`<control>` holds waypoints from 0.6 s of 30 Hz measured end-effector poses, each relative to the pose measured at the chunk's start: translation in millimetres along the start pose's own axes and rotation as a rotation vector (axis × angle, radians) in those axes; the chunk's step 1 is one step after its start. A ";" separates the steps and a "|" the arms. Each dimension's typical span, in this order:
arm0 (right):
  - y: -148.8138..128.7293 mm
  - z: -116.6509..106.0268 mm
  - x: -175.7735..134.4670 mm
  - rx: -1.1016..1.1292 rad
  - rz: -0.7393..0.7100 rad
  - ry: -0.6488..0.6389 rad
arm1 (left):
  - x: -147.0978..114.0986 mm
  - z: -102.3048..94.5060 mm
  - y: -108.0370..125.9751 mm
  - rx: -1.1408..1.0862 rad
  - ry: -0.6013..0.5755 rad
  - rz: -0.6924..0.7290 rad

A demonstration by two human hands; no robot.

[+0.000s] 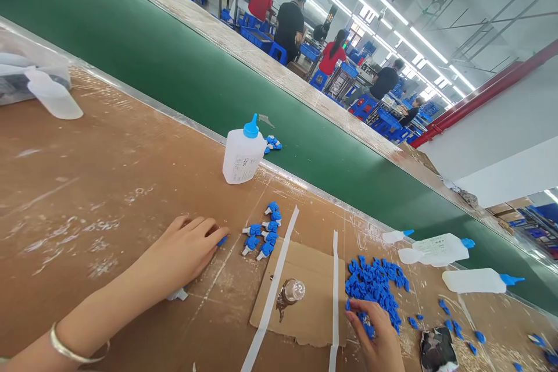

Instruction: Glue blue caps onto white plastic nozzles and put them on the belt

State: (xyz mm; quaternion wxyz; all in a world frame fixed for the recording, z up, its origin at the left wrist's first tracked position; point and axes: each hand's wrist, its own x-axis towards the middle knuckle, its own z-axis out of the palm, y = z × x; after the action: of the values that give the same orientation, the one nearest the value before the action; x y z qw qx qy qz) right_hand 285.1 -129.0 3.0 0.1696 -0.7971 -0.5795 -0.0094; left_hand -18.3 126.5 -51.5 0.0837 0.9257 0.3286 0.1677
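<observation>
My left hand [189, 247] is over the brown tabletop, fingers curled. A small blue plastic part [222, 240] shows at its fingertips; the rest of it is hidden. A small blue plastic piece [347, 304] is pinched between the thumb and forefinger of my right hand [378, 334], beside a heap of like blue pieces [375, 282]. Between my hands, a cardboard sheet [311, 267] is taped down with two white strips and carries a small clear cup [294, 290] with a brown wet patch. Left of the cardboard lie several blue parts with white tabs [264, 235].
A white bottle with a blue nozzle [244, 157] stands by the green conveyor belt [174, 75]. More bottles [475, 281] lie at the right, near scattered blue pieces and a dark scrap [438, 350]. A plastic bag [30, 78] is far left. Several people work beyond the belt.
</observation>
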 end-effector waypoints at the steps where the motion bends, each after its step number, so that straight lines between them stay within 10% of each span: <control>1: -11.7 -0.3 4.8 0.026 -0.030 -0.009 | -0.4 -0.3 2.7 0.005 -0.010 0.013; 9: -88.0 27.2 38.5 0.005 -0.163 -0.065 | -19.4 -7.1 30.4 -0.570 -0.108 -0.129; 18: -89.9 18.3 43.9 0.037 -0.064 -0.113 | -54.7 -8.0 86.0 -2.038 -0.225 -0.612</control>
State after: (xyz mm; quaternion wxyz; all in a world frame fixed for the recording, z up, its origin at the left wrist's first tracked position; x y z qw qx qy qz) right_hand 212.8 -59.1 18.4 0.1509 -0.7742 -0.6133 0.0412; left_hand -11.1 25.7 -35.3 0.8860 0.3075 0.2422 0.2486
